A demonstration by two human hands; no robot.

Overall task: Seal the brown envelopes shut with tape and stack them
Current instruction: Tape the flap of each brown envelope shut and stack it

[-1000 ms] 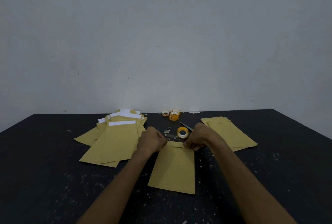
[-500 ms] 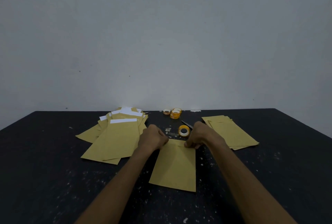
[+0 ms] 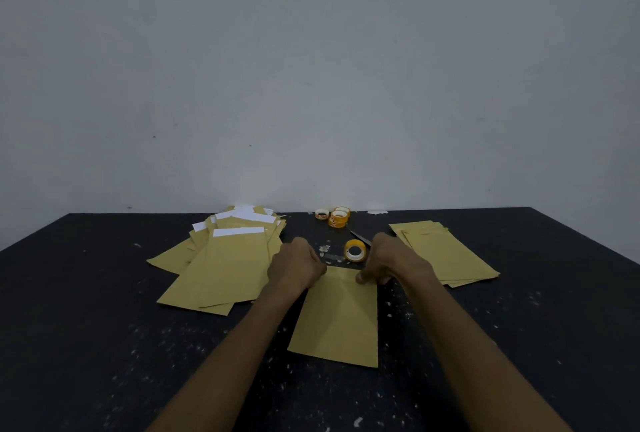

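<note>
Almost nothing has changed over the last second: your hands have stayed at the far edge of the single envelope [image 3: 337, 320] lying flat on the table [image 3: 104, 345] right in front of you, and it has not shifted. I take that to mean you are still pressing the flap or its tape down, so this one is not ready to be stacked yet. Your left hand [image 3: 296, 263] is curled knuckles-up over the top left corner; what its fingers do underneath is hidden, so I cannot tell whether it grips or only presses. Your right hand [image 3: 388, 261] has its thumb and fingertips bunched narrowly on the top right edge, pinching it. By count, one tape roll [image 3: 355, 251] stands just beyond the envelope between your hands, and what look like three more rolls [image 3: 337, 218] cluster at the back of the table. One loose pile [image 3: 225, 268] of envelopes to your left shows about five white strips, so at least that many are still unsealed. One neater stack [image 3: 446, 255] on your right shows at least three edges. A dark blade-like tool [image 3: 360, 236] pokes out beside your right hand, and a few tape scraps [image 3: 325, 249] lie near the roll.
</note>
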